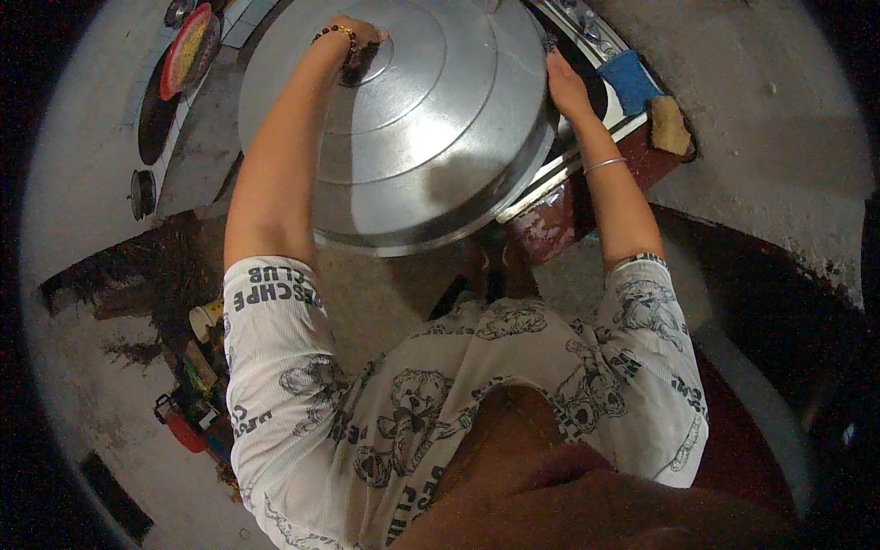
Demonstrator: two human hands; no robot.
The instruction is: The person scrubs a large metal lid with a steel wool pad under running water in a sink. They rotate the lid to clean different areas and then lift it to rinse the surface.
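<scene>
A large round aluminium lid [419, 124] with concentric rings fills the upper middle of the view, tilted so that its near rim shows. My left hand [359, 40], with a beaded bracelet at the wrist, is closed at the lid's centre, where the handle itself is hidden by the fingers. Along the lid's right edge is my right hand [569, 81], with a bangle on the wrist. Its fingertips are partly hidden, beside a small dark, glittery patch that I cannot make out. Behind that hand a dark round pan or opening [597, 96] shows on the stove.
A blue cloth [629, 81] and a yellowish-brown block [669, 125] lie on the stove [543, 189] at the right. On the left are a red-rimmed basket [187, 55], a dark round pan [157, 117] and a small lid [143, 194]. A red container [184, 427] stands among clutter lower left.
</scene>
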